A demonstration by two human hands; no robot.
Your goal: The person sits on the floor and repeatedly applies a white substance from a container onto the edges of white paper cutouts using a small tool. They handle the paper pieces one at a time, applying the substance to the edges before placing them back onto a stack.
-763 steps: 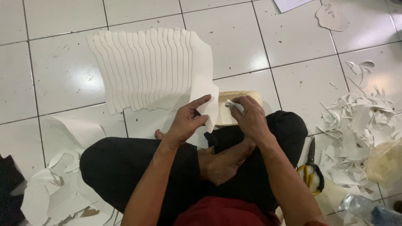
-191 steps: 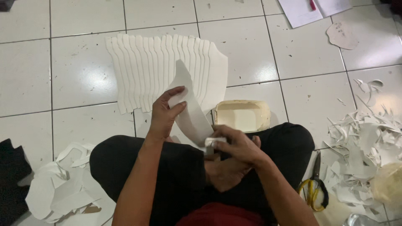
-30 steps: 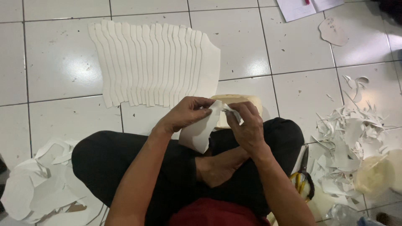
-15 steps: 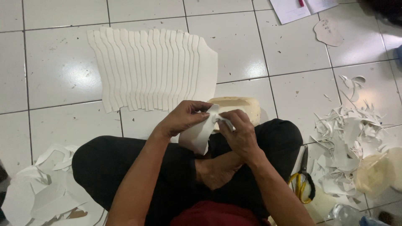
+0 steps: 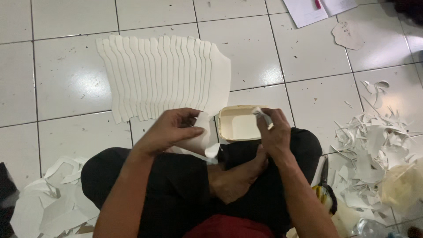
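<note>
White tiled floor [image 5: 53, 83], left hand [image 5: 169, 130] gripping curved white cutout [image 5: 199, 136]

The floor tiles [image 5: 66, 79] are glossy white ceramic with reflections. The fanned cut sheets [image 5: 163, 75] look matt, smooth, foam-like or card. The tray [image 5: 240, 123] is cream plastic. The offcuts [image 5: 374, 145] are matt white.

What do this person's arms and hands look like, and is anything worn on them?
Both forearms are bare: no sleeves, gloves, watch or bracelets show. No rings are visible on the fingers of the left hand or the right hand. Lower down, the person wears black trousers and a dark red top, seen only at the bottom edge.
</note>
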